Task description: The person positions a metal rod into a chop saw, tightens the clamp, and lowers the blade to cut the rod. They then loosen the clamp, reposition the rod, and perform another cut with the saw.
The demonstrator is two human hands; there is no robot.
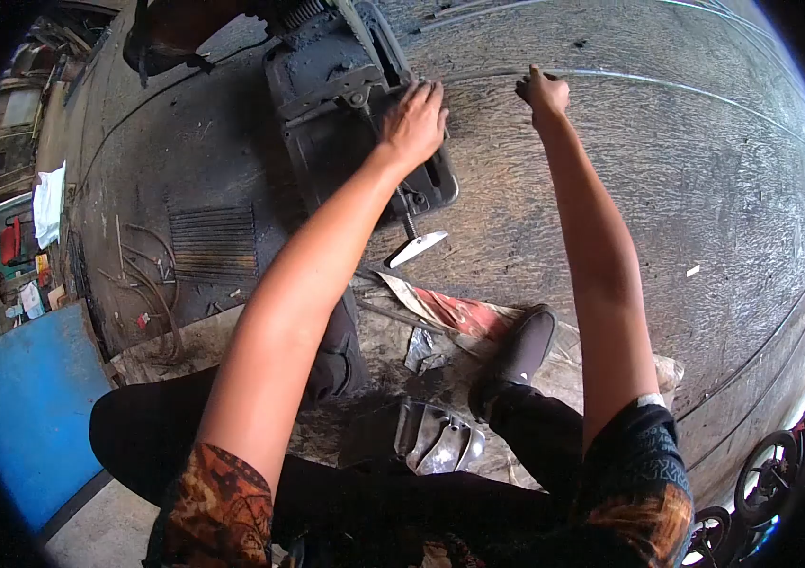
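Observation:
My right hand (545, 96) is closed around a long thin metal rod (668, 83), which curves away to the right across the floor. The rod's other end runs to the clamp of a dark cut-off saw (327, 156). Over the right side of the saw's base lies my left hand (414, 123), its fingers stretched out and slightly bent near the rod's end. My palm hides what is under it. From the base's near end a clamp screw sticks out, with a pale metal handle (418, 248).
A dark ribbed grate (214, 242) and bent hoses (152, 284) lie to the left. Nearer are a blue panel (35, 407), a stained cloth (450, 312) and a shiny metal piece (440, 440) between my legs. More rods lie at top right; motorbike wheels (764, 478) stand lower right.

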